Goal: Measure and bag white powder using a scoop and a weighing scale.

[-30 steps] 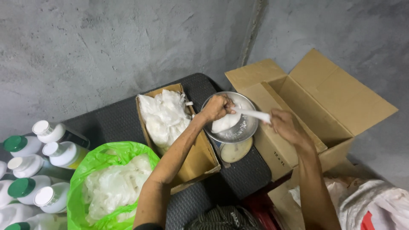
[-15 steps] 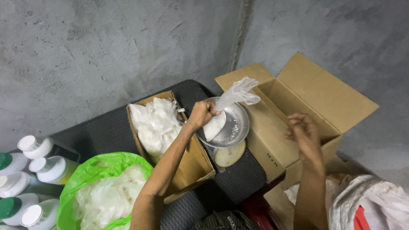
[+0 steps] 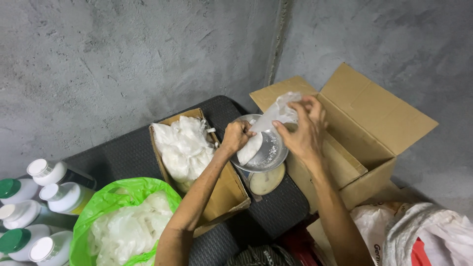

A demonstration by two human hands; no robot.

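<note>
While both hands work above the metal bowl (image 3: 268, 153), the left hand (image 3: 236, 136) is closed around the lower, filled part of a clear plastic bag (image 3: 266, 129) holding white material, and the right hand (image 3: 306, 129) pinches the bag's upper end between its fingers. Left of the bowl stands a small box (image 3: 224, 189) of white bags; right of it, a large open cardboard box (image 3: 379, 123).
</note>
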